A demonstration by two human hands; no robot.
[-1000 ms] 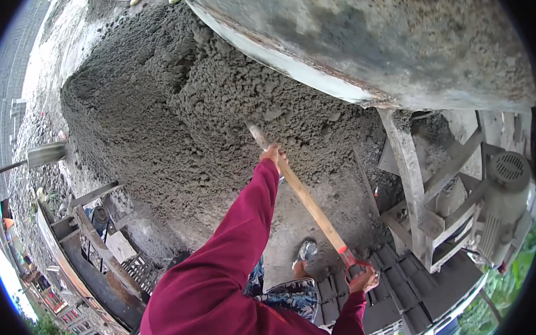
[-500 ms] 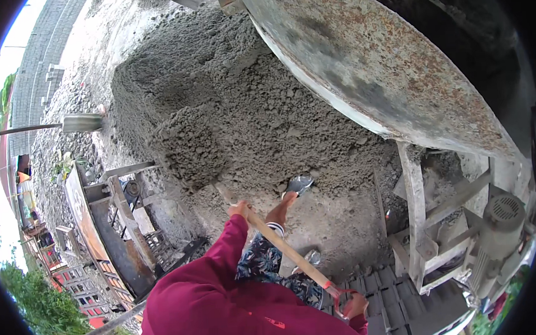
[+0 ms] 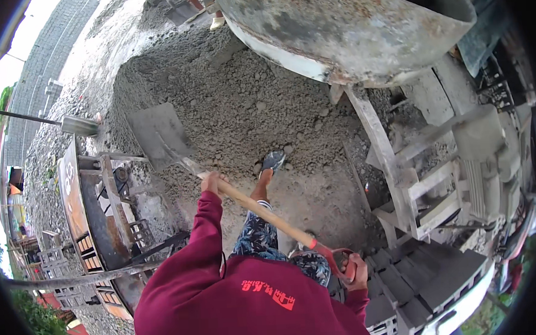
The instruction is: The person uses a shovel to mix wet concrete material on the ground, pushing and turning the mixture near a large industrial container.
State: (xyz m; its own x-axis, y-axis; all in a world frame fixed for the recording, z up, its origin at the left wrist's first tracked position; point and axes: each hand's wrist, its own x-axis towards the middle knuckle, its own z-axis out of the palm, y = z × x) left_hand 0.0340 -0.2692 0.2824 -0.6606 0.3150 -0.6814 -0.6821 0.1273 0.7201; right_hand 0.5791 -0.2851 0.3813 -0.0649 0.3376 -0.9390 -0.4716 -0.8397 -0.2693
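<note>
"One shovel [image 3: 255,206]: how does the person [image 3: 239,317] hold it?"

"With both hands closed around it, set well apart. The right hand [image 3: 358,268] is the nearer one to the body, wrapped on the red grip [image 3: 326,253] at the person's right side."

"Which way does the long axis run?"

"The wooden shaft [image 3: 283,224] slants from that grip across the front of the body, forward and to the person's left."

"So the hand nearer the blade [image 3: 159,135] is the other one?"

"Yes, the left hand [image 3: 212,182], clamped low on the shaft. The blade lies just beyond it, ahead and to the left."

"Is it in the pile?"

"It shows over the left part of the grey pile [image 3: 259,107], its face apparently bare. Whether the underside touches cannot be told."

"And farther off?"

"The big rusty drum [image 3: 334,36] hangs over the pile's far right edge, well apart from the blade."
</note>
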